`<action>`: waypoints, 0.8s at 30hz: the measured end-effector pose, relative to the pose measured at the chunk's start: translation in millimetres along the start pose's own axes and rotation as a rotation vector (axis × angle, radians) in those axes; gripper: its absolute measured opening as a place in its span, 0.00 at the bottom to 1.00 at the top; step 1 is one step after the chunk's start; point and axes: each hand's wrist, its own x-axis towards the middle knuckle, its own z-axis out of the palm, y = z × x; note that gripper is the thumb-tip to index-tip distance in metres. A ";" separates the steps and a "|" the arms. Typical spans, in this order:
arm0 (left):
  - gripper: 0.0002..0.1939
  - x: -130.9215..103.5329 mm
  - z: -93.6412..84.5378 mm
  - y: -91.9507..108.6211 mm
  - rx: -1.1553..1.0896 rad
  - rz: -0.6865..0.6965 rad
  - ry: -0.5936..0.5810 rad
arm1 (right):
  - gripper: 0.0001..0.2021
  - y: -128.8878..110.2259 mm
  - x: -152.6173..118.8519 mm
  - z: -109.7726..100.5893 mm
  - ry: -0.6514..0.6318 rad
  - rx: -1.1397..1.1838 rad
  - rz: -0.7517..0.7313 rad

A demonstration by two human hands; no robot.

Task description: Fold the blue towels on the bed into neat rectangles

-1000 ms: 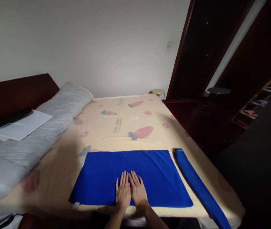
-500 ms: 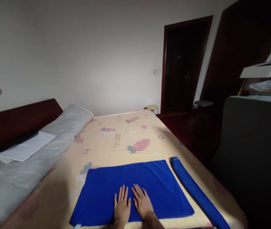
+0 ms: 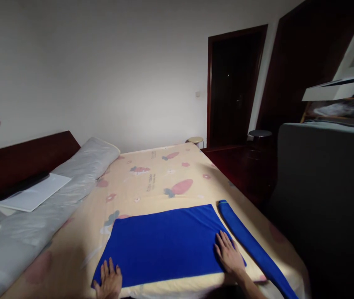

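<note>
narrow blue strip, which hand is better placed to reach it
Probably the right hand: it rests on the blue cloth near the strip; the left hand is at the cloth's opposite end.

Bed (image 3: 139,158), dark wooden headboard (image 3: 24,155) at left. Fitted cream sheet (image 3: 127,193), printed with pink strawberry-type fruit, small flowers and some lettering; mild wrinkles. Blue cloth (image 3: 164,241) spread flat along the near edge, roughly rectangular, few creases toward its far right corner. Blue roll (image 3: 251,245) just beside the cloth's right side, strip of sheet between, no contact; lies lengthwise, greenish line at far end, near end running out of view at bottom. Grey quilt (image 3: 86,170), bunched long and thick, lies down the left side by the headboard.
</note>
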 end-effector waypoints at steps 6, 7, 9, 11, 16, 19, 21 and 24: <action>0.29 -41.7 -57.6 137.9 -0.113 0.477 -0.152 | 0.29 -140.2 3.9 -9.5 -0.129 0.221 -0.170; 0.29 -50.7 -62.9 160.1 -0.162 0.550 -0.165 | 0.28 -162.0 3.3 -7.3 -0.155 0.264 -0.206; 0.30 -64.3 -67.9 193.9 -0.218 0.678 -0.249 | 0.27 -195.0 3.9 -0.7 -0.214 0.337 -0.265; 0.30 -67.4 -67.1 208.0 -0.241 0.731 -0.328 | 0.28 -208.5 9.4 6.1 -0.234 0.373 -0.297; 0.28 -21.4 -49.0 144.2 -0.218 0.618 -0.252 | 0.27 -142.7 46.4 10.5 -0.128 0.244 -0.159; 0.28 22.3 -29.3 71.9 -0.149 0.333 -0.212 | 0.28 -63.4 66.0 10.4 -0.011 0.103 0.006; 0.28 43.1 -17.9 38.4 -0.131 0.237 -0.225 | 0.29 -22.8 71.4 12.1 0.023 0.048 0.047; 0.28 48.2 -11.8 39.9 -0.106 0.229 -0.184 | 0.30 -15.1 71.8 15.8 0.050 0.023 0.075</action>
